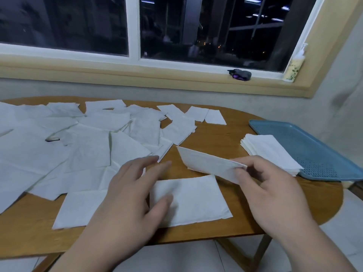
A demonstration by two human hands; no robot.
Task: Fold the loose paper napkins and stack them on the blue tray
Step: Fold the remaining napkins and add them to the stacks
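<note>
Wooden table [216, 138], right hand [271, 189] pinching folded napkin [206, 161], left hand [129, 191] relaxed over flat napkin [196, 199]

A dark window [78, 22] rises above the pale wooden sill [137, 74]. Toward the sill's right end lies a small dark bundle [240, 74], and a pump bottle [294, 68] stands at its corner.

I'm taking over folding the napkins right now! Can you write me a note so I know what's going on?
Right hand pinches a folded napkin above the table. Left hand is open over a flat napkin at the front edge.
Done: a stack of folded napkins sits at the near corner of the blue tray.
To do: add the held one, then fold the many loose napkins spread across the table's left.
</note>
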